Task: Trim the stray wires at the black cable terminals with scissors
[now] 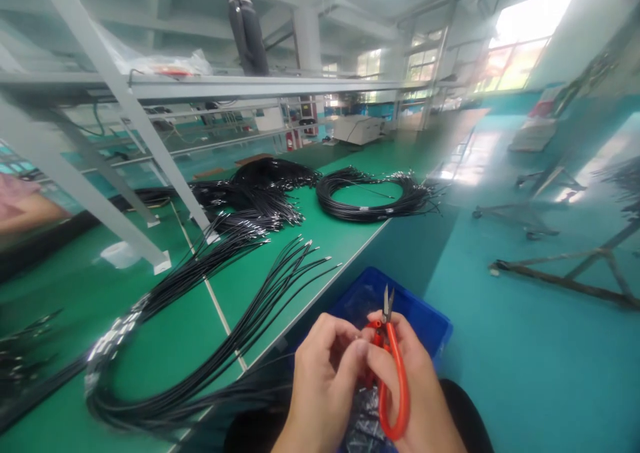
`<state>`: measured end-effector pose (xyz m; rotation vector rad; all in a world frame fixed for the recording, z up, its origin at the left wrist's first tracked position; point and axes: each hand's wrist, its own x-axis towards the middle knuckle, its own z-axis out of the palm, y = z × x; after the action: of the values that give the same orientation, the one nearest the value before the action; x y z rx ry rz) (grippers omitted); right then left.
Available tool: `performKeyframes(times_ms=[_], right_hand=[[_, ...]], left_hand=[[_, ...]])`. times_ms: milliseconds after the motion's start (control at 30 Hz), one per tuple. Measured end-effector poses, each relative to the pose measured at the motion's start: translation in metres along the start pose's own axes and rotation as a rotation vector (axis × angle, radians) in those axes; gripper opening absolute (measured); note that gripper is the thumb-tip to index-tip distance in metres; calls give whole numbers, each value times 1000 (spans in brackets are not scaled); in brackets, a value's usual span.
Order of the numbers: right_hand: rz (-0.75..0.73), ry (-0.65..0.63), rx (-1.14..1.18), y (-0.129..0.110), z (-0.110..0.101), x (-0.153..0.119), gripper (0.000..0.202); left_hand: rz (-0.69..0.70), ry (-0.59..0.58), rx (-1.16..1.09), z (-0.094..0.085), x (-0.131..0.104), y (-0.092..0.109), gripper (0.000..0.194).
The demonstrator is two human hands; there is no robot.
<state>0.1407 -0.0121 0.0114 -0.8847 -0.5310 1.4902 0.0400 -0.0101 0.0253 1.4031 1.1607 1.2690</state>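
Note:
My right hand (420, 379) is closed around a pair of red-handled scissors (400, 406); the narrow metal blades point up and away from me, slightly apart. My left hand (320, 373) meets it at the fingertips, thumb and fingers pinched. Whatever sits between those fingertips is too small and covered to name. Both hands are above a blue bin (440, 326) with clear plastic packets (367, 413) in it. To the left, a curved bundle of thin black cables (185, 399) with metal-tipped ends lies on the green table (280, 319).
Further along the table are a coiled ring of black cables (360, 211) and a heap of black cables (270, 173). White shelf posts (145, 153) rise from the tabletop at left. Another person's arm (30, 209) shows at the far left. A wheeled metal stand (565, 279) is on the right.

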Motion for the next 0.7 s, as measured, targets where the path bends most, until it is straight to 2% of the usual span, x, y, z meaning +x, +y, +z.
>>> performKeyframes(times_ms=[200,333,467,533,600,667,700], right_hand=[[45,-126,112,0,-3,1,32],[73,-132,165,-5,-2,-3,23],[94,-126,163,-10,-1,-7,21],[111,-123,168,-10,-2,-6,20],[117,-100,169,-9,-3,-3,21],[117,-77,164,-8,-3,-1,20],[118,-72,161,-8,-3,0,20]], left_hand=[[-164,-198,-290,-15,8,2,13],[-174,-153,-383,-13,8,0,13],[-157,-184,-417,-11,8,-4,11],[-146,-196,-350,-13,8,-5,12],[-83,-127,-151,-18,7,-6,9],[88,-24,165,-22,5,-7,4],[205,10,330,-23,5,-6,11]])
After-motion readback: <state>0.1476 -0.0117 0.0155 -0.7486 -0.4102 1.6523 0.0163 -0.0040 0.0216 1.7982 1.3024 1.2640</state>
